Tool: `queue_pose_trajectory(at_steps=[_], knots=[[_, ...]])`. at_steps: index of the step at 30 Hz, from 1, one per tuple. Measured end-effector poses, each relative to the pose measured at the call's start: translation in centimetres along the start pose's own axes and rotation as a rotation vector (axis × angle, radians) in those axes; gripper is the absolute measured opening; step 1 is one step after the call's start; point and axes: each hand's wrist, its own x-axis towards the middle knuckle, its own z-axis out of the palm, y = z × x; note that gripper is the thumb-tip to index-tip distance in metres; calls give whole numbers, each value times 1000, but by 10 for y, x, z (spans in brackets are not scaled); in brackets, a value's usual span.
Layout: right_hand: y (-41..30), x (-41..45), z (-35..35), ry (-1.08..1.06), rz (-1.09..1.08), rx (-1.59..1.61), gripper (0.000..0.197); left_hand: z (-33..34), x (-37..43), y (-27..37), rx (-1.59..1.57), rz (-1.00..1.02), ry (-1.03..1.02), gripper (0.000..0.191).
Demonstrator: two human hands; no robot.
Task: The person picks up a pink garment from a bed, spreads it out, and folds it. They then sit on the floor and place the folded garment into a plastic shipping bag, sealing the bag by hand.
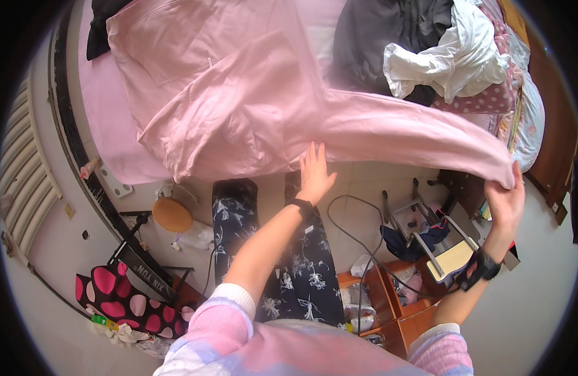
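A pink garment, which looks like a hooded sweatshirt, is spread over the near side of a bed. Its hood-like folded part lies toward me, and one long sleeve stretches out to the right past the bed's edge. My right hand grips the sleeve's end between thumb and fingers. Flat on the garment near the sleeve's base, my left hand rests with its fingers spread. Black bands circle both wrists. The far part of the garment runs out of view at the top.
Beyond the sleeve lie a white garment, a dark grey cloth and polka-dot bedding. A round stool stands below left. On the right are a folding chair and open wooden drawers. A cable hangs to my right wrist.
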Motion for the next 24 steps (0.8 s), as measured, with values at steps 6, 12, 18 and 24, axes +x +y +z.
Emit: queue_pose_trajectory(at_steps=[6, 12, 18, 24], knots=[[164, -50, 169, -619, -60, -76, 36, 20, 6, 28, -327, -231, 279, 55], [344, 94, 148, -839, -292, -914, 45, 5, -10, -16, -1664, -802, -40, 24], [321, 162, 35, -418, -619, -1854, 42, -7, -18, -58, -1565, -601, -59, 17], [295, 190, 44, -320, -507, -2024, 29, -2, -20, -46, -1283, -505, -233, 28]])
